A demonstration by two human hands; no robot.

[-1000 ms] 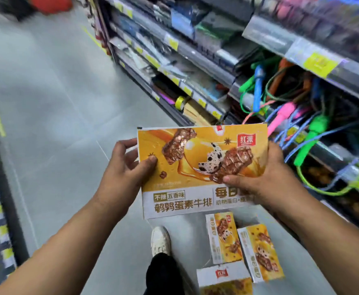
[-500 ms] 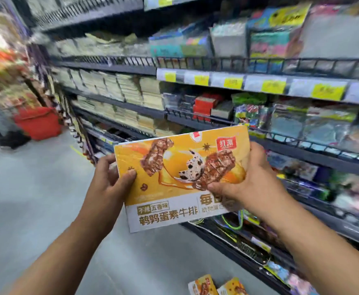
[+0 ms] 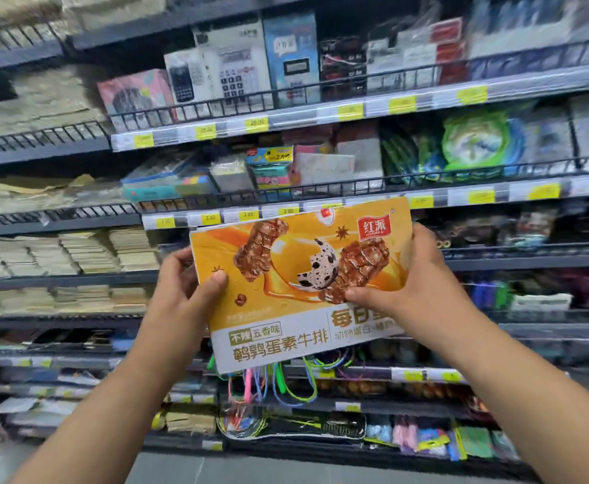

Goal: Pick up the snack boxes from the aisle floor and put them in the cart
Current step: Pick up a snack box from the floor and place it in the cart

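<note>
I hold one flat orange and white snack box [image 3: 286, 309] up at chest height in front of the shelves, its printed face toward me. My left hand [image 3: 181, 291] grips its left edge, thumb on the front. My right hand [image 3: 412, 291] grips its right side, thumb pressed on the picture. No cart shows in the head view, and the other boxes on the floor are out of frame.
Dark metal shelving [image 3: 286, 113] with yellow price tags fills the view, stocked with calculators, stationery and paper stacks. Coloured skipping ropes [image 3: 272, 382] hang just below the box. A strip of grey floor [image 3: 167, 469] shows at the bottom.
My view has swung up and right from the floor to the shelves. The box stays in both hands, lifted a little. The boxes on the floor have dropped out of sight.
</note>
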